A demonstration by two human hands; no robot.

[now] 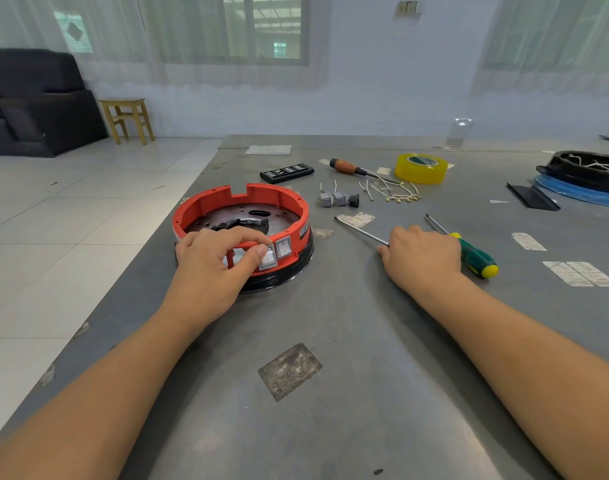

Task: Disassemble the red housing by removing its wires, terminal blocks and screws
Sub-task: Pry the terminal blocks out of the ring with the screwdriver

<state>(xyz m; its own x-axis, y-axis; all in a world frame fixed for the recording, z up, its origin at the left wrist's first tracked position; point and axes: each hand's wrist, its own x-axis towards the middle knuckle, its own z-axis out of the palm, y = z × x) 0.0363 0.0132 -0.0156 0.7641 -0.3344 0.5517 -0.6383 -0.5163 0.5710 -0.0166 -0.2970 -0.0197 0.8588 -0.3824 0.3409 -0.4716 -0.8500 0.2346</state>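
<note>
Left hand on the switch, right hand on the tool.
The round red plastic housing (242,216) sits at the grey table's (330,341) left edge; the left hand (215,259) pinches a white rocker switch (267,258) in its front wall, while the right hand (421,256) curls over the long steel-shafted screwdriver (360,230). Best to squeeze the switch's side clips and push it out squarely, housing braced.

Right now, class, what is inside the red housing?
Inside the red housing lies a dark perforated metal plate with crumpled black material on it. The left hand, gripping the rim, covers the near part.
</note>
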